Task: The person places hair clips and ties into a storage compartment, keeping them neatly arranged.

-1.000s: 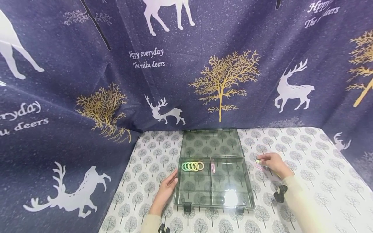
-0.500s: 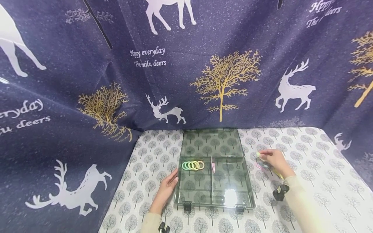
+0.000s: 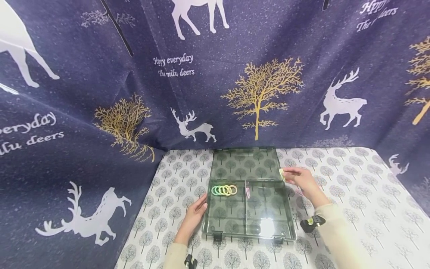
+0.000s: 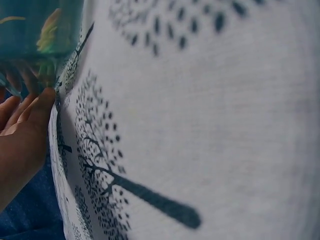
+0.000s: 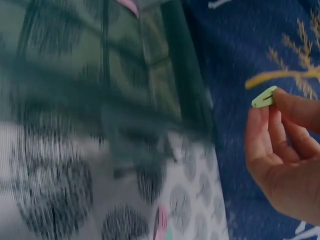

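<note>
A clear dark-green plastic box [image 3: 228,218] lies open on the table, its lid [image 3: 246,164] folded back. My left hand [image 3: 195,215] rests its fairly straight fingers against the box's left wall; the left wrist view shows the fingertips [image 4: 46,97] there. Above the box's back right corner, my right hand [image 3: 304,183] pinches a pale yellow-green snap hair clip [image 5: 264,97] between thumb and fingers. Overlapping pastel rings [image 3: 224,190] lie in a row in the left compartment. A pink hair clip [image 3: 248,192] sits in the right compartment, beside the divider.
Another pink hair clip [image 5: 161,220] lies on the tablecloth right of the box, with something pale green next to it. A dark blue deer-print curtain [image 3: 201,93] stands behind and to the left of the table.
My right hand has lifted the yellow-green hair clip off the table and moved left with it to the box's back right corner. My left hand stays at the box.
</note>
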Available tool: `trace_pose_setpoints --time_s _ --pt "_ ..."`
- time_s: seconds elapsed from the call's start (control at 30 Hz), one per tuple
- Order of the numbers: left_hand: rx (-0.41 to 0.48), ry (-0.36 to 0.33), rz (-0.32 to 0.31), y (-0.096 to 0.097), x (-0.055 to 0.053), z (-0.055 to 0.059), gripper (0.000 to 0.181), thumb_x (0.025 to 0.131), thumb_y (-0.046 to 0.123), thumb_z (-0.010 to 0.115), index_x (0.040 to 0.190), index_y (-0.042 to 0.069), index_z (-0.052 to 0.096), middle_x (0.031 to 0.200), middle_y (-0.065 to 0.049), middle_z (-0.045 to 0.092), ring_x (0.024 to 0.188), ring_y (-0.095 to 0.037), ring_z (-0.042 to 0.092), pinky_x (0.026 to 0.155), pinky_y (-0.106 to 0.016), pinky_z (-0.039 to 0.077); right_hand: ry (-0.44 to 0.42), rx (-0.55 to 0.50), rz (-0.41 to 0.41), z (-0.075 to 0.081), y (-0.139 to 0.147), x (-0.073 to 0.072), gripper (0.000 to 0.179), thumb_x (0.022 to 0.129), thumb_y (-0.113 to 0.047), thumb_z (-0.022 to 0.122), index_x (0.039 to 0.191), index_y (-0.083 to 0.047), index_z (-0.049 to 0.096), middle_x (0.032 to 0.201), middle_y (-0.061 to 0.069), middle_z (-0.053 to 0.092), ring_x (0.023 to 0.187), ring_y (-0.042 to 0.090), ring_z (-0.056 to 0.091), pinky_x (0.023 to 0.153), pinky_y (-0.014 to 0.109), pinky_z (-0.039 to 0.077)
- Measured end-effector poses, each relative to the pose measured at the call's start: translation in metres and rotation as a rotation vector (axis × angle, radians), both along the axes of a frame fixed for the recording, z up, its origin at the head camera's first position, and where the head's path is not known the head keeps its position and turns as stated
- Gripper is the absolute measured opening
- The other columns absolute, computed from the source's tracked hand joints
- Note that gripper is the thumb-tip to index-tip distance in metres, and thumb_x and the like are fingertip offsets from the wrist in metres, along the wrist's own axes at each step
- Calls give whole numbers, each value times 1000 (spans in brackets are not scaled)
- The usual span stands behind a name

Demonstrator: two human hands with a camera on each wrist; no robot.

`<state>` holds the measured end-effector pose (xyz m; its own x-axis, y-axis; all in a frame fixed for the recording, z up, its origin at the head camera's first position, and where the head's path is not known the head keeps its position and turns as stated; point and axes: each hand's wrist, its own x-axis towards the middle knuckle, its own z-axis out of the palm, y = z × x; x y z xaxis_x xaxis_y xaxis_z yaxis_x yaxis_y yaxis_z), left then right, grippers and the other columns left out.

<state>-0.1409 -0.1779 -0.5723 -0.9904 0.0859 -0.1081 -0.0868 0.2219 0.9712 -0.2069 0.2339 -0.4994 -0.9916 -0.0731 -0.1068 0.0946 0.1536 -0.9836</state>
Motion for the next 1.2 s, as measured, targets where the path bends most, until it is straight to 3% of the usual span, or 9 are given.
trace_pose_setpoints --time_s 0.2,0.43,0.57,0.67,0.7,0.77,1.0,1.1,1.2 --pt "-11 18 5 1 -1 -4 46 99 10 51 144 8 42 147 -15 41 134 -35 41 112 -42 31 -93 -170 -18 1 -28 2 47 92 -2 62 131 17 44 95 -3 69 84 9 68 84 27 58" --pt "-25 18 19 2 -2 1 45 99 13 52 143 8 45 146 -15 43 133 -36 42 111 -45 33 -137 -239 -40 -9 -58 4 46 87 5 64 127 20 47 92 5 70 79 11 68 80 28 59" --pt "-29 11 34 2 -2 2 44 99 11 52 142 8 46 146 -15 43 133 -36 42 112 -45 32 -93 -305 27 -21 -66 6 38 81 5 69 115 18 57 87 7 70 76 15 69 76 30 61" --pt "-32 15 36 3 -2 2 44 99 11 52 142 8 46 146 -15 42 133 -36 41 112 -45 32 -117 -287 44 -27 -73 6 35 80 7 69 112 18 58 84 8 69 75 16 69 76 31 61" --pt "-30 14 34 4 0 6 44 99 11 52 142 6 45 146 -15 42 133 -37 41 112 -45 32 -134 -274 44 -28 -75 5 35 81 8 68 112 19 57 83 8 69 74 15 69 76 31 61" --pt "-24 14 32 4 1 7 45 99 11 52 143 6 45 147 -15 41 133 -37 41 112 -45 32 -201 -220 7 -27 -82 6 37 81 12 64 115 23 53 82 8 67 72 14 68 76 31 61" --pt "-29 -1 31 10 11 38 44 98 6 51 141 -1 43 145 -19 42 132 -39 42 112 -47 32 -283 -187 -44 -37 -95 3 34 79 17 62 112 24 53 76 9 67 66 14 67 69 28 61" --pt "-34 -6 32 9 10 36 45 98 7 51 141 0 43 145 -19 41 131 -40 42 112 -48 32 -293 -194 -60 -40 -99 1 34 78 18 63 110 25 54 74 9 67 63 14 67 66 27 61" --pt "-22 -11 38 7 6 23 45 98 8 51 142 3 43 146 -17 41 132 -39 42 112 -49 31 -305 -205 -86 -42 -103 0 33 76 19 63 108 25 56 74 10 68 60 14 66 63 26 61"
